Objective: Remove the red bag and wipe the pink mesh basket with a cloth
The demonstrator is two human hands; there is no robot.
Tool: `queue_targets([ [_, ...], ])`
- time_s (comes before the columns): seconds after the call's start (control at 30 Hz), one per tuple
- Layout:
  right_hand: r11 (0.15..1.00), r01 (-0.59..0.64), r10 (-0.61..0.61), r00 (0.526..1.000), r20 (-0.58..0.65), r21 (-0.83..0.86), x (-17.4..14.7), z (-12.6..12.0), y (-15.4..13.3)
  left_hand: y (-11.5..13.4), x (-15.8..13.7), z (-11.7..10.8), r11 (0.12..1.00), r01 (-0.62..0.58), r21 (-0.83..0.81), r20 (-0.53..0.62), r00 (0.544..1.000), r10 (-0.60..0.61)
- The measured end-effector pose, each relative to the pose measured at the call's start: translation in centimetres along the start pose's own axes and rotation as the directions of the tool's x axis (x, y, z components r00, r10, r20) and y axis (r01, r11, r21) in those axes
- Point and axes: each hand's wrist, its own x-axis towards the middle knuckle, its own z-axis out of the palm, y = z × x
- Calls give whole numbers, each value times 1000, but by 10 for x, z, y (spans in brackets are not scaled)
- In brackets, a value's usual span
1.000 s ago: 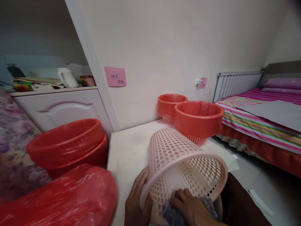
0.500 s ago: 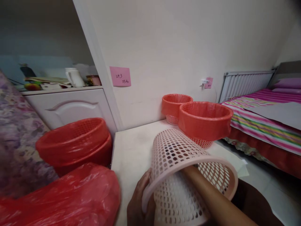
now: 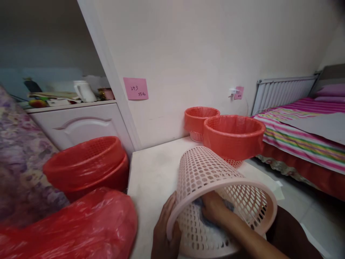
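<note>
A pale pink perforated plastic wastebasket [image 3: 207, 169] lies tilted on its side on the white table [image 3: 151, 172], its mouth facing me. My left hand [image 3: 167, 226] grips the rim at the left, thumb inside and fingers outside. Inside the basket, my right hand [image 3: 212, 207] presses a grey-blue cloth [image 3: 207, 217] against the inner wall. The fingers of that hand are partly hidden by the cloth and the rim.
Two baskets lined with red bags, a smaller one [image 3: 201, 115] and a larger one [image 3: 233, 138], stand behind. More red-lined baskets [image 3: 86, 165] are stacked at left, near a red plastic bag [image 3: 81, 223]. A bed [image 3: 302, 140] is at right.
My right hand has come from deeper inside the basket toward its mouth, bringing the cloth into view. The basket has shifted slightly right, with my left hand still on the rim.
</note>
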Motion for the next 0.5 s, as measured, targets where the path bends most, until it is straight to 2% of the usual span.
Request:
queue_targets([
  [0.07,999,43,-42,998,44,-10,-31,5,-3,0,0,-1,1000,18,-3,-19,1000,-18],
  [0.17,994,111,-107,979,173,-9,-71,11,-7,3,2,0,1000,25,-15,-36,999,-25],
  [0.23,990,137,-139,955,262,24,-86,11,-8,4,2,1,999,31,-10,-61,998,-32],
  [0.3,974,168,-207,932,299,152,-92,6,-8,4,1,1,999,44,-5,-101,994,-45],
  [0.4,889,223,-313,933,177,399,-85,-8,-8,2,-1,-5,998,58,24,-157,986,-54],
  [0.5,870,271,-293,956,-11,412,-58,-21,-13,4,-2,-19,986,123,113,-221,971,-96],
])
